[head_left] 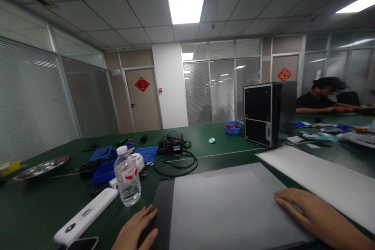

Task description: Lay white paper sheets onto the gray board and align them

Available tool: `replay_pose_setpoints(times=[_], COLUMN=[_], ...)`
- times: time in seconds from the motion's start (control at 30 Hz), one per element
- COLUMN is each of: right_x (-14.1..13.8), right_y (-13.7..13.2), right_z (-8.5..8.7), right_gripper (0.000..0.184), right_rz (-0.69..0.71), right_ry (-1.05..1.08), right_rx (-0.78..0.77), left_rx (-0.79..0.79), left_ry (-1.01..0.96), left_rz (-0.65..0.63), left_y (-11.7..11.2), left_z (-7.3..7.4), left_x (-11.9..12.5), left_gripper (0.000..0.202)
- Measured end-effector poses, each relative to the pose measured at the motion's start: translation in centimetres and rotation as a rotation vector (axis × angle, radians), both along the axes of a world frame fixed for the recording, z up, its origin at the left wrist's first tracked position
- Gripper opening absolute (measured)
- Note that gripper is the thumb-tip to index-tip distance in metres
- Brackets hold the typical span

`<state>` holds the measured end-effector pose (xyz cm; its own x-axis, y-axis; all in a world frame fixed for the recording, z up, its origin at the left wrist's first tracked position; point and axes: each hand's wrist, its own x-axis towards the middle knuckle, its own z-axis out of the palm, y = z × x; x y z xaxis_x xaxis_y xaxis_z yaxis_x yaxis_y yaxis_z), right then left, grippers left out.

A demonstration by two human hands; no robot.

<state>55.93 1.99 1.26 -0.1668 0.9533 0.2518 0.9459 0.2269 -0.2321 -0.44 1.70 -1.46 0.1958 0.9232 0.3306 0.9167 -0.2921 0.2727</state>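
Both hands rest on a flat grey panel that lies on the green table directly in front of the person. The left hand sits at the panel's dark left edge, fingers loosely extended and touching that edge; it grips nothing, and the thumb lies along the border. The right hand lies palm down on the panel's right side, fingers spread flat and pointing left; it also holds nothing.

Just beyond the left hand stands a clear water bottle with a white cap, upright. To the left of that hand lies a long white bar-shaped device, and a phone sits just below it at the frame's bottom. Beyond the bottle are blue bins and a tangle of black cables.

Just beyond the right hand lies a white sheet, alongside the panel's right edge. Farther beyond stands a black computer tower. Another person sits at the far right, well apart from both hands.
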Motion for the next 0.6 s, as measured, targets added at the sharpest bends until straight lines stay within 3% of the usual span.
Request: replay_pose_setpoints(times=[0.2, 0.3, 0.4, 0.53, 0.6], right_x=[-3.7, -3.8, 0.2, 9.0, 12.5], right_y=[-1.8, -1.2, 0.9, 3.0, 3.2], right_z=[1.0, 0.4, -1.0, -3.4, -4.4], right_gripper=[0.048, 0.042, 0.042, 0.056, 0.055], right_rz=[0.148, 0.188, 0.064, -0.275, -0.403], right_ry=[0.012, -0.012, -0.066, -0.16, -0.119], right_rx=[-0.102, -0.039, 0.141, 0.37, 0.377], left_rx=[-0.026, -0.029, -0.015, 0.013, 0.025], left_ry=[0.036, 0.067, 0.084, 0.078, 0.066], left_rz=[-0.003, -0.001, -0.009, -0.016, -0.017], left_y=[-0.1, -0.2, -0.3, -0.4, -0.5], left_z=[0.1, 0.0, 0.1, 0.3, 0.5], left_x=[-0.2, -0.3, -0.4, -0.1, -0.1], left_gripper=[0.047, 0.048, 0.047, 0.049, 0.049])
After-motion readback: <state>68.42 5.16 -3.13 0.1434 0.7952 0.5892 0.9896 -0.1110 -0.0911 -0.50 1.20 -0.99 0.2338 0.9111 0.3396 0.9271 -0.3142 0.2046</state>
